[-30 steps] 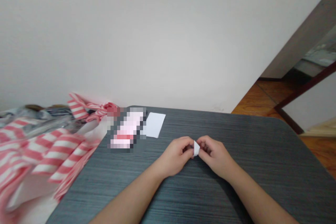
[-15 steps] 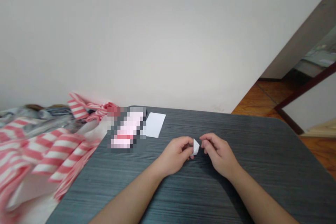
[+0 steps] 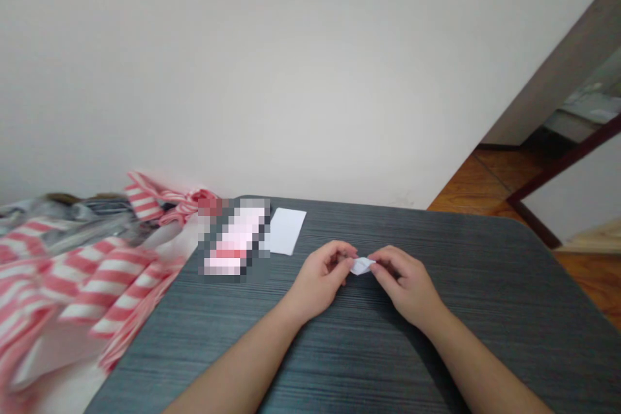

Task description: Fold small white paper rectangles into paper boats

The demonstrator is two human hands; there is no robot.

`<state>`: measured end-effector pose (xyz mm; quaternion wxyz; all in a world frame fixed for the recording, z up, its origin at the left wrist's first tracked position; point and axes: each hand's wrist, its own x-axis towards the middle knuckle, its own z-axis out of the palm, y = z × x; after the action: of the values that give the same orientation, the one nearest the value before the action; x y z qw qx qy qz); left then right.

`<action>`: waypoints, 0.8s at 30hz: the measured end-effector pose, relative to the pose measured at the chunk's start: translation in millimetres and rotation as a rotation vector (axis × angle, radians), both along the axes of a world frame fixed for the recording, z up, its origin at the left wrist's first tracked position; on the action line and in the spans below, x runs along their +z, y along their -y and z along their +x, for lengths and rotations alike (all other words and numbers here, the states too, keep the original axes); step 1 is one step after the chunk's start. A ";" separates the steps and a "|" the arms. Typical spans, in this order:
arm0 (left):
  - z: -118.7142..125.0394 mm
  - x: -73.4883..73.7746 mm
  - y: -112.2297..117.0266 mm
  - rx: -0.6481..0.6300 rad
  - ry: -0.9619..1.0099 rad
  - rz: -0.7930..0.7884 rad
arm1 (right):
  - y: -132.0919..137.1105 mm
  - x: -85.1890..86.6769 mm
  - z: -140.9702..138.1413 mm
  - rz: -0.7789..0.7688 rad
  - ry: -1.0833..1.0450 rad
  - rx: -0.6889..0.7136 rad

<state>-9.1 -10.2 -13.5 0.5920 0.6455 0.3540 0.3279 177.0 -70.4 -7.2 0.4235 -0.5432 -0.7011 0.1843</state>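
Left hand (image 3: 320, 281) and right hand (image 3: 405, 288) pinch a small folded white paper (image 3: 361, 266) at the fingertips; a flat white sheet (image 3: 286, 231) lies unfolded on the table (image 3: 485, 310), beyond the hands.

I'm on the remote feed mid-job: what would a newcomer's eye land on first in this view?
A red-and-white striped cloth spills across the left side, the boldest colour in view. Near the middle of the dark grey table, the left hand and right hand pinch a small folded white paper between them. Beyond them, near the far edge, lies a flat white sheet.
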 end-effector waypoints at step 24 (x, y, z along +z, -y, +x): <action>0.7 -5.6 -1.9 0.233 -0.089 0.136 | -0.7 -4.9 3.8 -0.087 0.113 -0.018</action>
<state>-8.5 -8.3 -19.1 0.4885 0.6526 0.4294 0.3887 180.8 -69.7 -12.1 0.3608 -0.5770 -0.7104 0.1797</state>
